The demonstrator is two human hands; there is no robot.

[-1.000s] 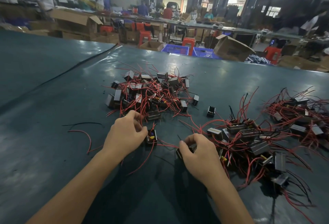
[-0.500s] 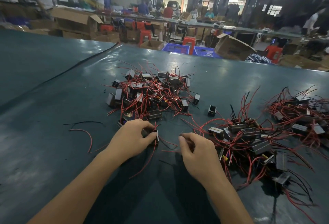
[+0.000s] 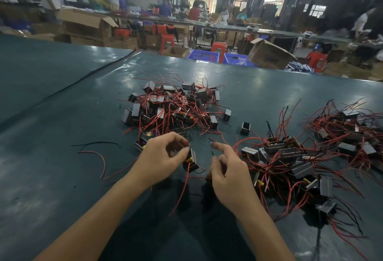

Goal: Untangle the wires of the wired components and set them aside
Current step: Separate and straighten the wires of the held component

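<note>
Left hand (image 3: pixel 163 158) pinches a component (image 3: pixel 191 162) between thumb and curled fingers; its red wire (image 3: pixel 182 194) trails back past the wrist. Right hand (image 3: pixel 228 170) just beside it, index out, other fingers curled; grip unclear. Pile (image 3: pixel 170 107) lies beyond the left hand, tangle (image 3: pixel 290 163) just right of the right hand.

Showed as two bare, slender forearms (image 3: pixel 99 209) over the near side of the table (image 3: pixel 62 115), uncovered and smooth down to the wrists, ending in a bare left hand (image 3: pixel 163 157) and a bare right hand (image 3: pixel 228 169) with slim fingers and short nails.
</note>
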